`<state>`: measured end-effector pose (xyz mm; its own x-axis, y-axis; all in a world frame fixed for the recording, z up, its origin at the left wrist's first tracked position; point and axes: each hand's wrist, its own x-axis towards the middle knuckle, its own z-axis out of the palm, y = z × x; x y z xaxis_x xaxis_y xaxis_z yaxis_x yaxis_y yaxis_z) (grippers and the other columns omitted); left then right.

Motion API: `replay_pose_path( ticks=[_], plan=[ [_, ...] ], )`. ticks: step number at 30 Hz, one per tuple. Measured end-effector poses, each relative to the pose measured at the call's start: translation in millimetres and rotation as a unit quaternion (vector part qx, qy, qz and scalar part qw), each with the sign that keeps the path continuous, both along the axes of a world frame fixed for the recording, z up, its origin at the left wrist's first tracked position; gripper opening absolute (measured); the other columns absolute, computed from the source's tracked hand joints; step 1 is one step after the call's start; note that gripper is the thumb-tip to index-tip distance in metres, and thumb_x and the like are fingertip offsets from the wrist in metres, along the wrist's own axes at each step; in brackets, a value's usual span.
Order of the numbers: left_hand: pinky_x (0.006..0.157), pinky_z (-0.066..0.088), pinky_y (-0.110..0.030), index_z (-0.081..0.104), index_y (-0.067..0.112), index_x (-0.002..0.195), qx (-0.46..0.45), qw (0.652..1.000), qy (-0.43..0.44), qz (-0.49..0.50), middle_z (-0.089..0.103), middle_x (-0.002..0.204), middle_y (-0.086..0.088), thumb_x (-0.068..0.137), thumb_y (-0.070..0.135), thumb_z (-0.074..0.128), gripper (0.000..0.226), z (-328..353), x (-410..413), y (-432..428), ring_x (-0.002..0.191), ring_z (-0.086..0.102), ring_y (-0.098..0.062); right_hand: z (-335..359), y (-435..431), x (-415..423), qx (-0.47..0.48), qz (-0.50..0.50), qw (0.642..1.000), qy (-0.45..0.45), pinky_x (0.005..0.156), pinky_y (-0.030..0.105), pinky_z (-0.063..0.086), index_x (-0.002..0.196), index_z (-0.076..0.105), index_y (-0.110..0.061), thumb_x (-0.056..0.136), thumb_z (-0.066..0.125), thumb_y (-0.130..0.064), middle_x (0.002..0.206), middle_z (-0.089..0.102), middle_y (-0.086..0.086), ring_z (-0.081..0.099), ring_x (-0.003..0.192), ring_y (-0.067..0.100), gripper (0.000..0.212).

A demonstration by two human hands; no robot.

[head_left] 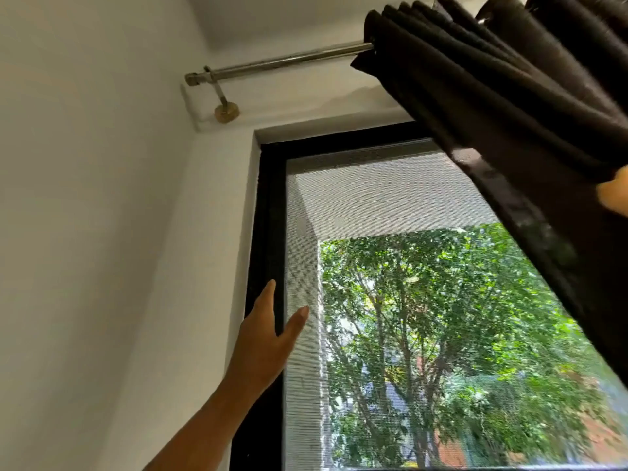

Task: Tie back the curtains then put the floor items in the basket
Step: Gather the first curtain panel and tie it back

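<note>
- Two hands appear in a view tilted up at a window, and only one of them shows in full.
- Right hand (615,193) is cut off by the right edge. Only a small part shows, touching the dark curtain (492,96). I cannot tell whether its fingers grip the cloth.
- Curtain is bunched in thick folds at the upper right. It hangs from a metal rod (282,61) and slants down the right side. Its top and lower end run out of the picture.
- Left hand (268,341) is raised at lower centre, its arm coming up from the bottom edge. Its fingers (271,290) are straight and hold nothing, with the thumb spread apart.
- Left hand lies in front of the left upright of the black window frame (268,198), well apart from the curtain. Whether the fingertips touch the frame is hard to make out.
- Rod's left end is bare and rests on a brass bracket (227,112) fixed to the white wall (85,198).
- Green trees (441,317) show through a fine mesh screen (373,198), slightly blurred.
</note>
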<state>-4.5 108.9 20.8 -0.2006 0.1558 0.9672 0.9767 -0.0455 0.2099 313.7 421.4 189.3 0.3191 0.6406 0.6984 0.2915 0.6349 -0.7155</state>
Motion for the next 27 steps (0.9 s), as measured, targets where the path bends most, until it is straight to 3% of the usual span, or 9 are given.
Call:
replay_pose_path(
  ticks=[4, 10, 14, 16, 19, 25, 27],
  plan=[
    [0.109, 0.021, -0.024, 0.018, 0.016, 0.148, 0.012, 1.0, -0.009, -0.017, 0.024, 0.154, -0.001, 0.087, 0.043, 0.049, 0.073, 4, 8, 7, 0.14, 0.026, -0.015, -39, -66, -11, 0.082, 0.016, 0.996, -0.043, 0.077, 0.042, 0.047, 0.105, 0.058, 0.008, 0.089, 0.058, -0.019, 0.106, 0.061, 0.029, 0.058, 0.1, 0.044, 0.032],
    [0.104, 0.019, -0.02, 0.017, 0.016, 0.148, 0.009, 0.999, 0.009, -0.039, 0.02, 0.152, 0.007, 0.071, 0.073, 0.036, 0.097, 19, 22, 8, 0.138, 0.022, -0.008, -61, -150, -97, 0.211, 0.012, 0.967, -0.141, 0.085, 0.043, 0.044, 0.113, 0.053, 0.001, 0.09, 0.045, -0.01, 0.116, 0.058, 0.029, 0.053, 0.11, 0.045, 0.026],
    [0.106, 0.022, -0.024, 0.018, 0.017, 0.147, 0.025, 1.0, 0.009, -0.013, 0.023, 0.154, -0.001, 0.086, 0.047, 0.045, 0.074, 28, 9, -6, 0.14, 0.026, -0.017, -55, -199, -154, 0.267, 0.001, 0.944, -0.193, 0.078, 0.04, 0.045, 0.109, 0.05, -0.002, 0.09, 0.042, -0.007, 0.111, 0.06, 0.023, 0.056, 0.103, 0.043, 0.021],
    [0.106, 0.023, -0.024, 0.018, 0.018, 0.147, 0.018, 1.0, 0.02, 0.009, 0.024, 0.154, -0.001, 0.082, 0.051, 0.042, 0.077, 30, 0, -21, 0.14, 0.027, -0.018, -46, -224, -183, 0.29, 0.019, 0.932, -0.215, 0.076, 0.039, 0.044, 0.111, 0.05, -0.001, 0.09, 0.04, -0.004, 0.113, 0.06, 0.022, 0.056, 0.105, 0.041, 0.023],
    [0.108, 0.024, -0.03, 0.021, 0.018, 0.146, 0.02, 0.999, 0.021, 0.025, 0.025, 0.153, -0.001, 0.075, 0.054, 0.038, 0.082, 37, -12, -51, 0.14, 0.028, -0.02, -31, -266, -223, 0.311, 0.049, 0.921, -0.228, 0.086, 0.039, 0.046, 0.115, 0.053, -0.002, 0.092, 0.039, -0.005, 0.12, 0.058, 0.019, 0.055, 0.11, 0.038, 0.026],
    [0.109, 0.029, -0.039, 0.024, 0.02, 0.146, 0.06, 0.997, 0.009, 0.051, 0.031, 0.151, -0.003, 0.084, 0.057, 0.045, 0.075, 49, -46, -101, 0.137, 0.033, -0.025, 5, -359, -300, 0.326, 0.194, 0.887, -0.263, 0.091, 0.04, 0.044, 0.123, 0.052, -0.003, 0.093, 0.036, -0.004, 0.128, 0.053, 0.019, 0.052, 0.116, 0.036, 0.035],
    [0.102, 0.035, -0.04, 0.025, 0.02, 0.145, 0.073, 0.996, -0.001, 0.04, 0.04, 0.146, -0.009, 0.09, 0.042, 0.052, 0.065, 48, -54, -109, 0.131, 0.041, -0.031, 9, -392, -327, 0.328, 0.254, 0.861, -0.293, 0.094, 0.039, 0.043, 0.126, 0.05, -0.002, 0.093, 0.035, -0.003, 0.132, 0.051, 0.02, 0.05, 0.118, 0.036, 0.036]
  ],
)
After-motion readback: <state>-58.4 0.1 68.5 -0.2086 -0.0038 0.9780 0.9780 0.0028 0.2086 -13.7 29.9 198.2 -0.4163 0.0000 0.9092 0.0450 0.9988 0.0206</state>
